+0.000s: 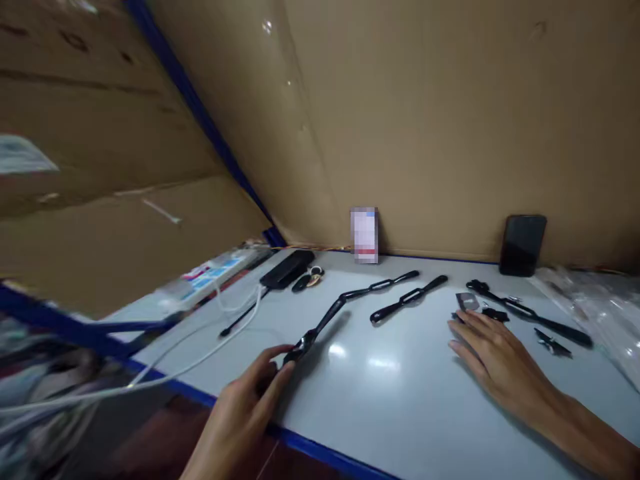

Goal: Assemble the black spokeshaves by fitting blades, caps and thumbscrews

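My left hand (250, 397) pinches the near end of a long black metal arm (350, 300) that lies across the grey table (390, 387). My right hand (493, 357) rests flat on the table with fingers stretched out, fingertips close to a small grey plate (467, 301) and small black parts (495, 313). A second black arm (407, 299) lies between my hands. A third black arm (530, 313) lies just beyond my right hand.
Cardboard walls (425, 120) close the table at the back and left. A black phone (523, 245) and a small card (364, 235) lean on the back wall. A power strip (215, 277), white cable (200, 347), black adapter (287, 268) and plastic bags (595, 303) lie around.
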`<state>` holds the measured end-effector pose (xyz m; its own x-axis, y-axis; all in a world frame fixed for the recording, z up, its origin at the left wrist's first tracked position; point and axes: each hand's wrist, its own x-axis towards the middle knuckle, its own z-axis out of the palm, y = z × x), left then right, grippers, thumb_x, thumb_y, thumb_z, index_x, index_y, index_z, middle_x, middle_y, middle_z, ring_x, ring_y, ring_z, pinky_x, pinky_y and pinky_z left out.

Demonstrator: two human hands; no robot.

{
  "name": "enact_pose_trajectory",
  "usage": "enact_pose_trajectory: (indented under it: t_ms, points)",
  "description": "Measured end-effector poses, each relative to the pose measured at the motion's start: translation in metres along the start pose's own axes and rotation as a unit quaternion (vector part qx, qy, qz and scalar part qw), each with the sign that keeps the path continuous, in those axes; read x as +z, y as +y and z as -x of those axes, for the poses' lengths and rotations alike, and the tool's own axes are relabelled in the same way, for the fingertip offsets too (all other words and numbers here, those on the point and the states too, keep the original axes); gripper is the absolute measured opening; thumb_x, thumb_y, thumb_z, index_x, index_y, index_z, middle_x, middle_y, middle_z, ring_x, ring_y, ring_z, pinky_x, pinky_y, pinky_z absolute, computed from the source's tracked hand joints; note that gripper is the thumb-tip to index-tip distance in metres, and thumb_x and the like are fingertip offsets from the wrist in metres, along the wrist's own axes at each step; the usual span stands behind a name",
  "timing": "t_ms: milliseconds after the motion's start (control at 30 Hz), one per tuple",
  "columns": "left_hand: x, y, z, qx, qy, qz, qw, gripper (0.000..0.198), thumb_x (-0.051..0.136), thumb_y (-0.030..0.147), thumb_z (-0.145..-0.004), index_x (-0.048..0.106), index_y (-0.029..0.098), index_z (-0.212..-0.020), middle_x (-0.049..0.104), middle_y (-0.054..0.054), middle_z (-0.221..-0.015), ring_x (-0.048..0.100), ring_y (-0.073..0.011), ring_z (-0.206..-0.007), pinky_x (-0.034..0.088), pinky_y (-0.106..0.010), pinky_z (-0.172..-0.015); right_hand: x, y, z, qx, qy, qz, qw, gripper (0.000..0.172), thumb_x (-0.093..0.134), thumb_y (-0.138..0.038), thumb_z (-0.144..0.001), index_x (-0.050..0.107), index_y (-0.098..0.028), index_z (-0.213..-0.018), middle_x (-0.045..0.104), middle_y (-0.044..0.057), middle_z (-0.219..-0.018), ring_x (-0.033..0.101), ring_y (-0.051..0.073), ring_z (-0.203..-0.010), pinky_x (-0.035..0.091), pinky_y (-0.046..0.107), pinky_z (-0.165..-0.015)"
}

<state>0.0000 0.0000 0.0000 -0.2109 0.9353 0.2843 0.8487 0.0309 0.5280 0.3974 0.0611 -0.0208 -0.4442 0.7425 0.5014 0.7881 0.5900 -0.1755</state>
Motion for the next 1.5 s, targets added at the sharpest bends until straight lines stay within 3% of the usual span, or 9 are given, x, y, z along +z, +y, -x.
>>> enact_pose_trajectory:
  t_ms: [167,300,433,567,800,1000,1200,1300,1500]
  points:
    - [0.010,0.032,-0.006,0.167,-0.126,0.050,0.977,0.045,0.047,0.060,-0.107,0.066,0.026,-0.131,0.075,0.002,-0.077,0.070,-0.0193,-0.063,0.053,-0.023,-0.059,-0.019,0.013,-0.016,0.067,0.098,-0.035,0.992,0.035,0.042,-0.031,-0.114,0.075,-0.018,-0.113,0.079,0.011,-0.112,0.070,0.031,-0.107,0.056,0.051,-0.095]
    - [0.044,0.070,-0.041,0.363,-0.240,0.040,0.900,0.033,0.047,0.040,-0.112,0.064,0.025,-0.136,0.081,-0.005,-0.102,0.079,-0.0221,-0.081,0.059,-0.027,-0.072,-0.027,0.031,-0.023,0.130,0.091,0.013,0.987,0.029,0.048,-0.025,-0.109,0.075,-0.019,-0.100,0.078,0.011,-0.103,0.068,0.030,-0.102,0.055,0.046,-0.094]
    - [0.077,0.098,-0.078,0.482,-0.265,0.065,0.833,0.034,0.048,0.036,-0.109,0.069,0.021,-0.131,0.081,-0.009,-0.100,0.079,-0.0249,-0.081,0.062,-0.033,-0.071,-0.040,0.052,-0.028,0.199,0.064,0.088,0.974,0.027,0.051,-0.017,-0.105,0.076,-0.019,-0.095,0.078,0.012,-0.102,0.068,0.029,-0.102,0.052,0.042,-0.095]
    - [0.097,0.101,-0.090,0.558,-0.234,0.081,0.792,0.032,0.049,0.031,-0.109,0.066,0.021,-0.135,0.079,-0.006,-0.092,0.076,-0.0212,-0.070,0.061,-0.030,-0.063,-0.065,0.072,-0.025,0.273,0.029,0.135,0.952,0.025,0.053,-0.012,-0.102,0.078,-0.017,-0.100,0.079,0.012,-0.105,0.069,0.028,-0.103,0.049,0.036,-0.089]
    - [0.103,0.087,-0.087,0.584,-0.207,0.108,0.777,0.039,0.051,0.026,-0.109,0.059,0.029,-0.146,0.077,0.001,-0.090,0.076,-0.0161,-0.069,0.060,-0.024,-0.061,-0.089,0.081,-0.015,0.295,-0.089,0.116,0.944,0.007,0.078,-0.019,-0.089,0.082,-0.022,-0.094,0.081,0.005,-0.088,0.073,0.024,-0.084,0.046,0.030,-0.073]
    - [0.096,0.092,-0.080,0.535,-0.237,0.124,0.802,0.031,0.050,0.031,-0.111,0.067,0.027,-0.138,0.077,-0.002,-0.094,0.075,-0.0190,-0.075,0.059,-0.028,-0.067,-0.057,0.020,-0.029,0.248,-0.032,0.059,0.966,0.023,0.053,-0.012,-0.105,0.075,-0.014,-0.106,0.077,0.012,-0.107,0.069,0.024,-0.103,0.050,0.038,-0.093]
    - [0.087,0.099,-0.066,0.502,-0.287,0.064,0.814,0.022,0.054,0.025,-0.108,0.066,0.020,-0.125,0.072,-0.002,-0.081,0.069,-0.0232,-0.066,0.049,-0.033,-0.060,-0.027,-0.068,-0.033,0.066,-0.040,-0.130,0.989,0.007,0.069,-0.022,-0.098,0.068,-0.016,-0.095,0.071,0.006,-0.093,0.064,0.022,-0.087,0.053,0.036,-0.078]
    - [0.084,0.102,-0.058,0.488,-0.279,0.044,0.826,0.011,0.054,0.022,-0.105,0.065,0.020,-0.107,0.070,-0.003,-0.078,0.066,-0.0246,-0.063,0.047,-0.035,-0.059,-0.016,-0.081,-0.034,0.053,-0.063,-0.051,0.995,0.009,0.073,-0.020,-0.092,0.066,-0.016,-0.087,0.068,0.008,-0.091,0.063,0.025,-0.084,0.054,0.039,-0.073]
    - [0.081,0.105,-0.050,0.478,-0.284,0.036,0.830,0.008,0.056,0.021,-0.103,0.061,0.020,-0.110,0.074,-0.003,-0.086,0.067,-0.0213,-0.070,0.054,-0.035,-0.068,0.002,-0.067,-0.024,-0.018,0.035,0.027,0.999,0.012,0.058,-0.019,-0.097,0.068,-0.016,-0.090,0.071,0.011,-0.091,0.066,0.028,-0.085,0.059,0.044,-0.077]
